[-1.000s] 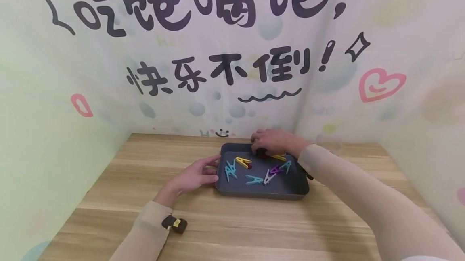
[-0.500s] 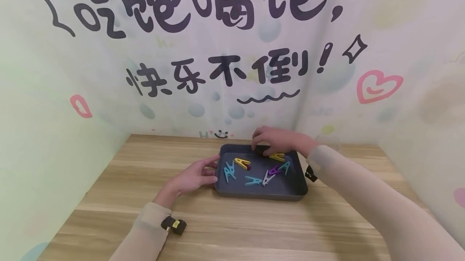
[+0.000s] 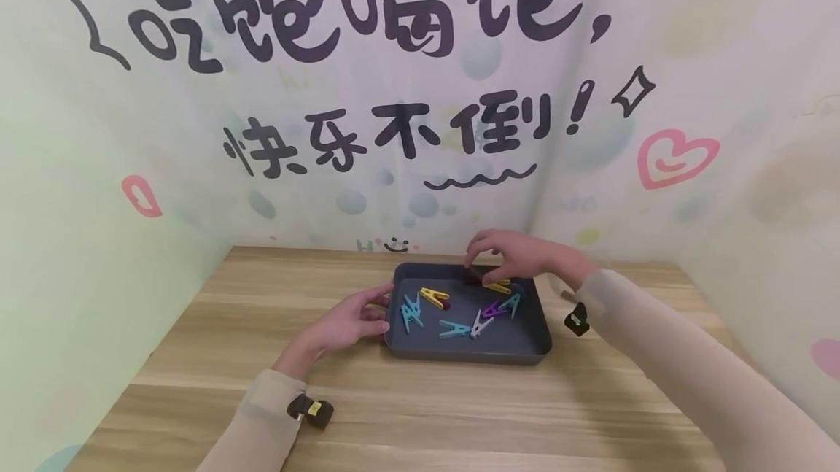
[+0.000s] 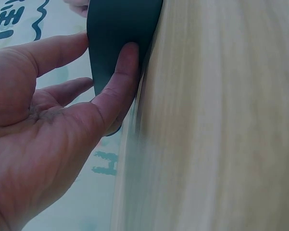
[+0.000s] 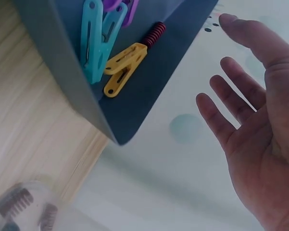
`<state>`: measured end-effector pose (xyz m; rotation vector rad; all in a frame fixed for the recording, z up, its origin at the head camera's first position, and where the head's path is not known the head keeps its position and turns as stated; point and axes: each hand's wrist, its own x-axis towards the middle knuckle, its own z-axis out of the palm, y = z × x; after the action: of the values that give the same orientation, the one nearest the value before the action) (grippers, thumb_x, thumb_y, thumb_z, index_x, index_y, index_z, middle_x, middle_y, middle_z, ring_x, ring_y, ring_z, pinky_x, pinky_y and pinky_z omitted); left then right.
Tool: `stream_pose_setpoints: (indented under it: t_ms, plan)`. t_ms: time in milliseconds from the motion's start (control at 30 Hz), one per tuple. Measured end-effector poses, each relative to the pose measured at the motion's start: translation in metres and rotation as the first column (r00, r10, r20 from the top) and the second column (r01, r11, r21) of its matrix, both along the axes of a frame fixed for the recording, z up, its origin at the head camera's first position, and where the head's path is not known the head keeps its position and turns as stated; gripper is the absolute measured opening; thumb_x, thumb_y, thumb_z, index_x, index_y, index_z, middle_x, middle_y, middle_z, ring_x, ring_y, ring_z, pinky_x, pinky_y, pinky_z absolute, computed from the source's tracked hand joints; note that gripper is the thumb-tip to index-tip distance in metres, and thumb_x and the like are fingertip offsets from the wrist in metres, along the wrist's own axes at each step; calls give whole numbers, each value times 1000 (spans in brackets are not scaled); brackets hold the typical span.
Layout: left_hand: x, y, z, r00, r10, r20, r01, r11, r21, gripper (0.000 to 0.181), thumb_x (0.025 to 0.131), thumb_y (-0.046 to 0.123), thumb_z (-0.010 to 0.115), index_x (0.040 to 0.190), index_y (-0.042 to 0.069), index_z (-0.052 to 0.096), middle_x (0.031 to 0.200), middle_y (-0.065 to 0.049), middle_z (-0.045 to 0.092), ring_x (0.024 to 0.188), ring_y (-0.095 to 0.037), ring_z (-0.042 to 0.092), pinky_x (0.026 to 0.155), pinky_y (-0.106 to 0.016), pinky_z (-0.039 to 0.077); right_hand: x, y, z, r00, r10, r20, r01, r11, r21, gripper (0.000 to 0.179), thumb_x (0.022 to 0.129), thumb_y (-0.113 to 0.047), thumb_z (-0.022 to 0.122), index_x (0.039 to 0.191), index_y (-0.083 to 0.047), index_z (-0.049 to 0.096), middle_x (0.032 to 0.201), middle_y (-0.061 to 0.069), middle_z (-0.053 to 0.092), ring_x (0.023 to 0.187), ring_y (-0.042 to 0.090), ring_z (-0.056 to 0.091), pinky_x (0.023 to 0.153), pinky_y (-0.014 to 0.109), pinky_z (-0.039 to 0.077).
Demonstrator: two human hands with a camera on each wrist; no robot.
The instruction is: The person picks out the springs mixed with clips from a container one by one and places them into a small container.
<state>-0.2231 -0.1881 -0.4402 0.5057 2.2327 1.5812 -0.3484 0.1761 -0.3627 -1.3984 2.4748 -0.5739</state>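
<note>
A dark grey tray (image 3: 459,354) on the wooden table holds several spring clothespins. My left hand (image 3: 344,319) rests its extended fingertips against the tray's left wall; its thumb and fingers (image 4: 122,72) show there in the left wrist view. Past the far right rim hovers my right hand (image 3: 515,254), with spread fingers (image 5: 216,118) apart from the tray and holding nothing. Nearest to it lies a yellow clothespin (image 5: 125,67) with a dark red ribbed piece (image 5: 154,34) at its tip. Another yellow clothespin (image 3: 433,297) lies by a dark red spot.
Blue clothespins (image 3: 411,311), a white one (image 3: 482,324) and a purple one (image 3: 494,309) lie in the tray. A clear round container (image 5: 26,209) with dark ribbed pieces stands right of the tray. A printed cloth wall (image 3: 315,209) closes off the back.
My right hand has shifted right and drawn back from the dark red piece at the tray's far side. The left hand stays against the tray.
</note>
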Motion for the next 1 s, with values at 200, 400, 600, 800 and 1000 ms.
stream_pose_setpoints:
  t_ms: [200,400,600,800,1000]
  plan:
    - [-1,0,-1,1000,-1,-8,2,1000,2,71,104,-1,63,164,-6,27,150,-30,47,136,-46,55,105,-44,56,7,17,6,999,-36,32,38,998,-50,33,93,-11,83,123,-21,75,133,-1,63,127,29,57,112,62,46]
    - [0,0,0,1000,-6,-23,6,1000,-14,71,104,0,64,165,-5,28,151,-30,47,136,-46,55,106,-45,55,14,33,6,996,-84,16,85,994,-68,34,92,-13,84,124,-23,74,138,1,62,136,29,53,113,58,46]
    - [0,0,-1,1000,-7,-24,6,1000,-21,70,105,1,64,165,-3,28,152,-29,47,137,-46,55,107,-46,54,22,51,8,990,-137,25,138,985,-99,35,92,-12,84,125,-18,73,140,1,62,135,28,56,111,55,50]
    - [-1,-1,-1,1000,-4,-17,3,1000,-14,71,104,1,64,166,-2,28,152,-29,47,139,-47,53,109,-47,53,29,66,10,978,-202,49,206,970,-129,36,92,-14,84,126,-20,72,139,4,64,131,28,58,110,58,49]
    - [-2,0,-1,999,-15,-30,15,1000,-13,72,104,0,64,165,-4,27,151,-31,48,138,-49,53,109,-48,53,32,85,8,969,-238,62,245,954,-172,37,91,-13,85,125,-18,73,136,1,65,129,24,58,111,54,50]
